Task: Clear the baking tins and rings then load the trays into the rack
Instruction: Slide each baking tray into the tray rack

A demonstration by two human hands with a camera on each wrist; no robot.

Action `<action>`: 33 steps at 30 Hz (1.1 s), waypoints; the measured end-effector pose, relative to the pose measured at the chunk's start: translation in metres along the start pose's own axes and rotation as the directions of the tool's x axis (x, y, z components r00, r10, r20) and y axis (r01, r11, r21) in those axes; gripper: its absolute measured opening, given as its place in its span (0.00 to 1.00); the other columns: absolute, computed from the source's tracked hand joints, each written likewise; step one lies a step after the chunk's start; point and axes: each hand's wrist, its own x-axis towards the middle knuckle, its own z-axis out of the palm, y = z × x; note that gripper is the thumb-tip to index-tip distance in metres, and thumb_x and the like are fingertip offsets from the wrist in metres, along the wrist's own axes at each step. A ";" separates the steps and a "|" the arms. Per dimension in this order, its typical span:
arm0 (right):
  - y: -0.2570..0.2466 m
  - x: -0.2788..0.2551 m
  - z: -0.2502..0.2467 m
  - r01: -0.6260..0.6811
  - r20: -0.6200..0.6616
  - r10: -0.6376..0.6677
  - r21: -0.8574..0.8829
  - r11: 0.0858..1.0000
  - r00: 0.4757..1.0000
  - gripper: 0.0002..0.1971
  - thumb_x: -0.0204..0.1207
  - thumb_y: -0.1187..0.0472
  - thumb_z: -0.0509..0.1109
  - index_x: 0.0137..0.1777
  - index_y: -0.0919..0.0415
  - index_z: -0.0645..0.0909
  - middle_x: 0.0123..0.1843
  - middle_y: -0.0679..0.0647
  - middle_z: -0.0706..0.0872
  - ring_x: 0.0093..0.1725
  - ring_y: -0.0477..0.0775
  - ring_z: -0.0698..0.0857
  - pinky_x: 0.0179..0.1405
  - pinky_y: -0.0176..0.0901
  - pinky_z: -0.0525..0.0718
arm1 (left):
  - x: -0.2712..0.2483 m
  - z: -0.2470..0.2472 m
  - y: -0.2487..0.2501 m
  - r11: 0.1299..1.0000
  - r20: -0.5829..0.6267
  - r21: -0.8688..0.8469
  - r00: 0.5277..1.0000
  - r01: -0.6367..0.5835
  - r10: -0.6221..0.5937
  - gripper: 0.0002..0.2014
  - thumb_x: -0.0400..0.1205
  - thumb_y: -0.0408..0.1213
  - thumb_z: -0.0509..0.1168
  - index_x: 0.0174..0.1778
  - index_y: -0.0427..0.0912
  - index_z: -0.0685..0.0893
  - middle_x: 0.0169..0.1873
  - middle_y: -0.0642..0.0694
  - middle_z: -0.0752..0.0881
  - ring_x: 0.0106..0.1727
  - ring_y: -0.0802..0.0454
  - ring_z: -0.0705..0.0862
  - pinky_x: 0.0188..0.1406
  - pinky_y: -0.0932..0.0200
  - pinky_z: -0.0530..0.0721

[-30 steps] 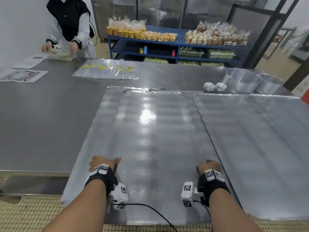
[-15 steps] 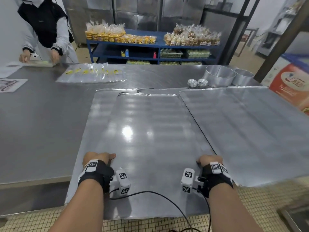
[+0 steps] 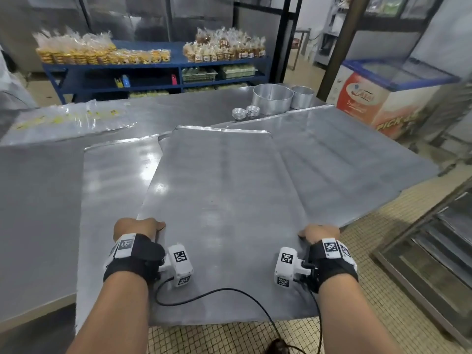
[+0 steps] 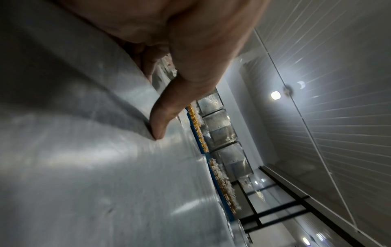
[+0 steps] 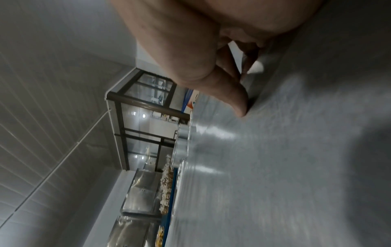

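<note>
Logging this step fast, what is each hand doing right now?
Left hand: grips the top tray by its left edge.
Right hand: grips the same tray's right edge.

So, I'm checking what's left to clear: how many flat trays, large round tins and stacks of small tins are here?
Flat trays: 3
Large round tins: 2
Stacks of small tins: 2
Total: 7
</note>
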 end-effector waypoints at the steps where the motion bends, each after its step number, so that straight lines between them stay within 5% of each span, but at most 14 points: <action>1: 0.001 -0.004 -0.008 -0.034 0.008 0.034 0.077 0.996 0.999 0.20 0.75 0.67 0.75 0.66 0.73 0.81 0.65 0.66 0.86 0.64 0.63 0.85 0.56 0.49 0.83 | -0.002 0.007 0.004 1.000 0.030 0.009 0.999 -0.016 0.016 0.31 0.48 0.39 0.86 0.44 0.29 0.87 0.43 0.33 0.91 0.42 0.28 0.91 0.48 0.36 0.89; 4: 0.013 -0.001 -0.042 -0.060 -0.062 0.069 0.139 0.988 0.996 0.17 0.72 0.75 0.76 0.60 0.80 0.81 0.57 0.68 0.89 0.51 0.61 0.87 0.39 0.38 0.81 | -0.032 0.024 0.028 0.998 0.071 0.027 0.996 -0.064 0.062 0.25 0.54 0.38 0.86 0.41 0.30 0.87 0.41 0.32 0.90 0.40 0.31 0.90 0.48 0.33 0.89; 6: 0.021 -0.003 -0.063 -0.041 -0.076 0.054 0.171 0.984 0.996 0.15 0.75 0.73 0.73 0.61 0.77 0.82 0.57 0.67 0.88 0.51 0.62 0.87 0.31 0.33 0.79 | -0.053 0.038 0.041 0.990 0.111 0.068 0.987 -0.123 0.115 0.21 0.64 0.36 0.84 0.44 0.27 0.85 0.44 0.33 0.89 0.44 0.33 0.89 0.50 0.43 0.89; 9: 0.036 -0.007 -0.097 -0.041 -0.110 0.062 0.186 0.982 0.992 0.19 0.78 0.67 0.72 0.68 0.72 0.81 0.66 0.66 0.85 0.65 0.64 0.85 0.43 0.39 0.77 | -0.077 0.067 0.056 0.975 0.169 0.093 0.968 -0.203 0.185 0.19 0.69 0.35 0.82 0.45 0.28 0.82 0.46 0.34 0.85 0.46 0.36 0.85 0.48 0.48 0.84; 12: 0.048 -0.007 -0.135 -0.075 -0.182 0.113 0.206 0.976 0.977 0.19 0.78 0.67 0.72 0.67 0.73 0.81 0.65 0.67 0.85 0.64 0.64 0.85 0.46 0.42 0.79 | -0.103 0.099 0.068 0.959 0.246 0.107 0.942 -0.262 0.229 0.19 0.70 0.35 0.82 0.42 0.30 0.78 0.45 0.36 0.83 0.46 0.38 0.83 0.48 0.50 0.82; 15: 0.061 -0.008 -0.175 -0.158 -0.249 0.205 0.197 0.968 0.946 0.20 0.77 0.68 0.74 0.66 0.77 0.79 0.64 0.67 0.86 0.63 0.65 0.85 0.44 0.45 0.82 | -0.132 0.132 0.075 0.955 0.314 0.112 0.921 -0.276 0.230 0.19 0.65 0.34 0.84 0.33 0.31 0.78 0.37 0.37 0.86 0.43 0.36 0.88 0.52 0.45 0.88; 18: 0.083 -0.001 -0.212 -0.176 -0.301 0.237 0.218 0.960 0.924 0.21 0.77 0.65 0.74 0.67 0.74 0.80 0.64 0.66 0.85 0.64 0.64 0.85 0.43 0.44 0.78 | -0.159 0.169 0.079 0.944 0.391 0.128 0.890 -0.305 0.234 0.21 0.61 0.34 0.85 0.42 0.29 0.85 0.39 0.34 0.89 0.41 0.35 0.90 0.50 0.34 0.89; 21: 0.102 -0.002 -0.250 -0.253 -0.349 0.347 0.288 0.924 0.870 0.21 0.76 0.64 0.77 0.63 0.77 0.79 0.61 0.65 0.86 0.62 0.63 0.85 0.50 0.46 0.80 | -0.187 0.208 0.086 0.898 0.460 0.200 0.847 -0.391 0.267 0.29 0.61 0.39 0.86 0.52 0.29 0.85 0.47 0.35 0.90 0.48 0.36 0.90 0.55 0.40 0.89; 25: 0.132 -0.001 -0.295 -0.252 -0.389 0.413 0.400 0.881 0.823 0.22 0.74 0.68 0.78 0.64 0.78 0.79 0.57 0.65 0.85 0.57 0.63 0.85 0.41 0.43 0.78 | -0.216 0.267 0.091 0.873 0.561 0.219 0.788 -0.435 0.252 0.33 0.54 0.40 0.87 0.52 0.31 0.85 0.45 0.37 0.91 0.48 0.38 0.92 0.55 0.40 0.90; 29: 0.167 0.001 -0.336 -0.241 -0.425 0.447 0.455 0.857 0.787 0.16 0.74 0.70 0.76 0.58 0.78 0.82 0.48 0.63 0.84 0.48 0.62 0.84 0.30 0.36 0.81 | -0.202 0.366 0.082 0.866 0.618 0.215 0.749 -0.452 0.238 0.44 0.31 0.44 0.84 0.48 0.36 0.91 0.41 0.39 0.93 0.45 0.40 0.93 0.49 0.33 0.90; 33: 0.202 0.007 -0.370 -0.201 -0.463 0.451 0.494 0.846 0.763 0.17 0.76 0.69 0.73 0.64 0.74 0.81 0.63 0.68 0.86 0.55 0.65 0.86 0.51 0.50 0.84 | -0.242 0.423 0.076 0.873 0.662 0.175 0.711 -0.455 0.238 0.47 0.25 0.43 0.81 0.46 0.36 0.88 0.39 0.39 0.93 0.43 0.41 0.93 0.47 0.31 0.89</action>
